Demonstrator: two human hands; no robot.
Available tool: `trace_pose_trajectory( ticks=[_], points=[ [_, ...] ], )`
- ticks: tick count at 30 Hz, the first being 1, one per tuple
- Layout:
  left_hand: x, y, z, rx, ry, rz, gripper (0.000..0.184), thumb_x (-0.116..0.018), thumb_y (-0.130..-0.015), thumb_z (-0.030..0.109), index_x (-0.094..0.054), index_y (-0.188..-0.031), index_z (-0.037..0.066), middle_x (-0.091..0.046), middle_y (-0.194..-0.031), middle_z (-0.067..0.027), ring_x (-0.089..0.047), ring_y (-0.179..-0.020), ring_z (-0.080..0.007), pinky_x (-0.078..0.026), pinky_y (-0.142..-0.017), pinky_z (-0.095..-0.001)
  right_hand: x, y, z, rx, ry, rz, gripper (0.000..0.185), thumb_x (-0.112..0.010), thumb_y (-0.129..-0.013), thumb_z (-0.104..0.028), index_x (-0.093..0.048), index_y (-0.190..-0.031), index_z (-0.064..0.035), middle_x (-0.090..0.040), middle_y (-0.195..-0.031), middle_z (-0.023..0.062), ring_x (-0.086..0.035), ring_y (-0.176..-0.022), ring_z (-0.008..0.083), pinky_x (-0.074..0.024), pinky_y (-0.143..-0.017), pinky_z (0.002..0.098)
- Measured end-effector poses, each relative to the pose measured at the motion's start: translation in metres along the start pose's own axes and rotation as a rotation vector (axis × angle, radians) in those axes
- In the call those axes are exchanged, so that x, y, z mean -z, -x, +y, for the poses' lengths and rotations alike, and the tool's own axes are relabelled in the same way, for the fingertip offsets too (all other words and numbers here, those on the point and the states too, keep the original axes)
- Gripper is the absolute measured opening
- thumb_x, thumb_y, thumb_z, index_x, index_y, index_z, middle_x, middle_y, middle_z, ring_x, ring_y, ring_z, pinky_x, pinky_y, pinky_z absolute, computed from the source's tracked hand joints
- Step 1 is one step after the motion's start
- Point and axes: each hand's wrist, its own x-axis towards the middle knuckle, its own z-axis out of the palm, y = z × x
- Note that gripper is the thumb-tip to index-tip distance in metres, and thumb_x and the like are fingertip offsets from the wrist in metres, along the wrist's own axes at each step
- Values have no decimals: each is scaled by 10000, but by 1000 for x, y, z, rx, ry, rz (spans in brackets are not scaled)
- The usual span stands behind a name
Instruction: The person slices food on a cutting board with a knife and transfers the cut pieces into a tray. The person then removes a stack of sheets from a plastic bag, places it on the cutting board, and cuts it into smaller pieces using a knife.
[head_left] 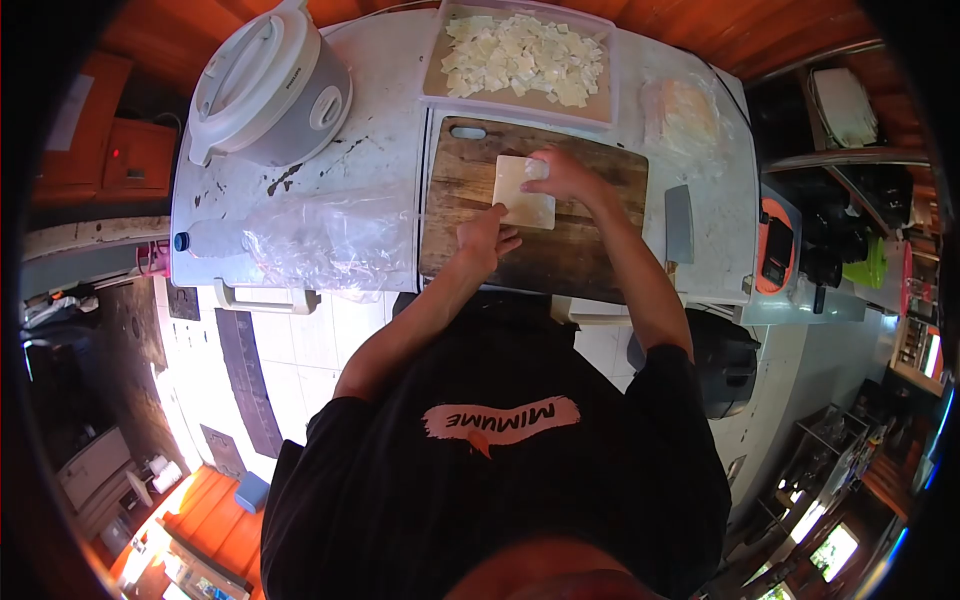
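Observation:
On the wooden cutting board (590,225) lies a pale, roughly square stack of thin sheets (515,190). My left hand (483,240) touches the lower left edge of the stack, its fingers partly spread. At the upper right edge, my right hand (565,177) has its fingers closed on the sheets, near a small whitish patch. Behind the board stands a tray (515,108) heaped with small pale cut pieces (525,60). A cleaver (679,225) rests to the right of the board.
A white and grey rice cooker (275,90) stands at the back left. Clear plastic bags (330,240) and a bottle with a blue cap (181,241) lie at the left. More pale sheets in plastic (685,115) sit at the back right. An orange scale (777,245) is beyond the table's right edge.

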Motion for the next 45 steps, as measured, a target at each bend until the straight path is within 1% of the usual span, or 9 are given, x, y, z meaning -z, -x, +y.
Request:
trace_pose_trajectory(
  ticks=[11,16,20,25,29,31,37,43,45],
  points=[
    [22,-17,-15,-167,-29,-105,176,-693,-816,-30,-569,-938,-55,-659,-866,-137,-684,-757,-246,-614,-691,-337,-1,3,-1,-5,-30,41,566,-798,-683,-383,-634,-1071,-6,-576,-1115,225,-562,-1061,375,-454,-927,409],
    [29,-13,-13,-401,-403,-124,252,-744,-804,78,-577,-949,-43,-679,-801,-125,-687,-729,-202,-579,-637,-300,-7,8,3,10,-87,55,613,-793,-698,-365,-603,-1163,-15,-562,-1184,223,-542,-1115,379,-449,-945,411],
    [31,-8,2,-604,-729,-38,365,-803,-751,176,-585,-959,-29,-692,-777,-123,-687,-707,-172,-556,-614,-298,-11,37,-23,131,-3,392,699,-795,-716,-333,-527,-1281,-20,-517,-1295,193,-486,-1208,363,-393,-1018,420],
    [32,-8,9,-952,-1071,-24,488,-816,-733,291,-560,-1028,-2,-644,-696,-95,-654,-621,-190,-503,-545,-332,-35,55,-42,185,123,455,748,-799,-727,-315,-485,-1338,-19,-419,-1426,166,-366,-1339,348,-307,-1099,442],
    [30,-1,13,-956,-1193,-9,473,-802,-740,295,-565,-1031,6,-640,-685,-108,-655,-635,-250,-516,-592,-376,-44,60,-37,180,190,476,775,-760,-767,-340,-427,-1389,-21,-350,-1479,161,-287,-1391,354,-251,-1125,464],
    [29,4,18,-889,-1232,-40,413,-741,-776,227,-565,-1092,27,-682,-797,-147,-652,-820,-362,-521,-726,-449,-43,60,-36,184,238,484,773,-741,-785,-348,-410,-1401,-21,-336,-1490,161,-276,-1399,354,-236,-1131,472],
    [14,-28,31,-1264,-1069,-115,351,-639,-845,84,-545,-1174,7,-583,-1178,-226,-605,-1023,-390,-519,-825,-418,-56,58,-37,128,87,633,678,-604,-906,-293,-318,-1443,7,-249,-1530,196,-226,-1418,378,-189,-1138,517],
    [5,-29,24,-1298,-1169,-113,451,-627,-832,52,-516,-1268,23,-528,-1252,-235,-594,-1042,-389,-518,-826,-421,-76,58,-40,-55,122,650,582,-499,-961,-184,-271,-1452,28,-193,-1546,217,-228,-1416,383,-208,-1141,479],
    [6,-28,25,-1265,-1074,-132,427,-631,-827,53,-537,-1242,25,-556,-1205,-231,-615,-994,-376,-522,-804,-410,-77,60,-39,-4,100,721,592,-517,-947,-195,-279,-1443,26,-294,-1493,222,-398,-1313,393,-318,-1092,456]
  ],
)
